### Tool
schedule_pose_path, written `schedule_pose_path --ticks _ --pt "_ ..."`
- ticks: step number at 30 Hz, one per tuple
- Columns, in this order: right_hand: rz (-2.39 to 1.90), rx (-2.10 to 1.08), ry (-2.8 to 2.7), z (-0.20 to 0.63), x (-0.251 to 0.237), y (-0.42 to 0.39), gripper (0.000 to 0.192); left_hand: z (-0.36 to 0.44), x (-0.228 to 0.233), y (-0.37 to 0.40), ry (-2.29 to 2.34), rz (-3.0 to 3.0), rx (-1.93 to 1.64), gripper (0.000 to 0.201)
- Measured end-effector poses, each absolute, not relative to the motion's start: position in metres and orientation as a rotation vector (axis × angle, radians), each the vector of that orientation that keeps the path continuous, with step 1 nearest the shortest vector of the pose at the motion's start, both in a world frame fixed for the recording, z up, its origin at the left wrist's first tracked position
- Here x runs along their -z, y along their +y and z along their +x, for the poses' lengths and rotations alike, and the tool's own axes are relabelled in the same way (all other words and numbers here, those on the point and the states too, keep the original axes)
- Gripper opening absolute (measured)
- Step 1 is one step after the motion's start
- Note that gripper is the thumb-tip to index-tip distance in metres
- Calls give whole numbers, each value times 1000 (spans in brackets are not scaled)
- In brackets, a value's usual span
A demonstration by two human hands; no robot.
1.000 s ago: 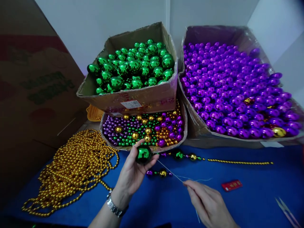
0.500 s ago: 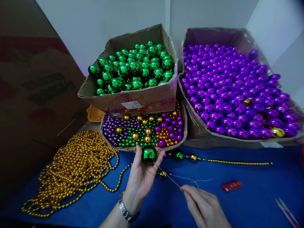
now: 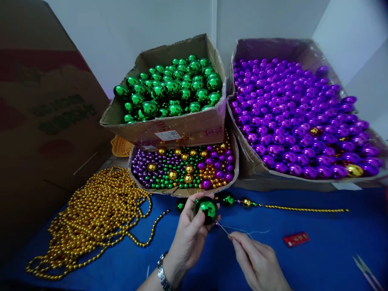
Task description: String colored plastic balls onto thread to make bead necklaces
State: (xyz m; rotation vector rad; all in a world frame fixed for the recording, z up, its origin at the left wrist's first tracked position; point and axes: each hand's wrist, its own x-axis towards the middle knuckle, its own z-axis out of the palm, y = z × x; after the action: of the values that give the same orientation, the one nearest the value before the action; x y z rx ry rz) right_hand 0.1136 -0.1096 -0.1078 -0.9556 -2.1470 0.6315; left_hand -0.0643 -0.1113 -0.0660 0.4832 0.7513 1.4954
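gripping big green ball point(image 3: 206, 209) in left hand point(image 3: 190, 238) fingertips, just above blue table point(image 3: 318, 262), in front of mixed bead tray point(image 3: 184, 190). pinching thin needle point(image 3: 223, 228) w/ thread point(image 3: 251, 232) in right hand point(image 3: 257, 262), tip pointing at ball. lying nearby: gold bead pile point(image 3: 93, 218) at left, red packet point(image 3: 296, 239) at right.

— What do we see around us?
— A blue table top point(image 3: 318, 262), and pale white walls point(image 3: 121, 28) meeting in a corner behind it.
— And to our left?
— A big brown cardboard panel point(image 3: 39, 113) leans there, dim. The light falls evenly, cool and bright.
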Motion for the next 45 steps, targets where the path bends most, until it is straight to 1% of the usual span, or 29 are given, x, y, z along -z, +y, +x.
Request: schedule_pose_path --ticks 5,11,16,21,25,27,29,31,33,36,39,41,45 --pt "-925 -573 -2127 116 112 -109 22 -64 69 -112 731 442 -1455 32" --pt "-925 -516 -2120 113 115 -106 21 -59 72 -115 790 648 -1437 37" --pt "-925 -575 -2102 112 114 -105 20 -62 72 -117 897 876 -1270 42" --pt "-954 -597 -2065 119 114 -105 19 -85 56 -100 994 938 -1403 33" --pt "-976 -619 -2046 126 117 -106 18 -118 44 -73 1306 1147 -1380 24" --pt "-977 -622 -2048 128 119 -106 18 -134 41 -60 1507 1412 -1242 22" --pt "-977 -620 -2054 130 121 -106 18 -146 40 -49 1624 1730 -1008 18" --pt "-990 -635 -2058 131 122 -106 18 -150 41 -39 1647 2003 -760 16" --pt "-1002 -651 -2059 130 121 -105 18 -147 43 -29 1626 2178 -595 19" --pt "-992 -629 -2049 128 119 -105 17 -133 49 -13 1534 2367 -444 25" --pt "-981 -608 -2049 129 117 -105 16 -122 55 0 1469 2502 -305 22" --pt "-988 -606 -2054 131 117 -106 17 -121 57 4 1533 2528 -244 19" --pt "-1025 -623 -2034 137 122 -106 17 -132 57 5 1749 2537 -129 25"
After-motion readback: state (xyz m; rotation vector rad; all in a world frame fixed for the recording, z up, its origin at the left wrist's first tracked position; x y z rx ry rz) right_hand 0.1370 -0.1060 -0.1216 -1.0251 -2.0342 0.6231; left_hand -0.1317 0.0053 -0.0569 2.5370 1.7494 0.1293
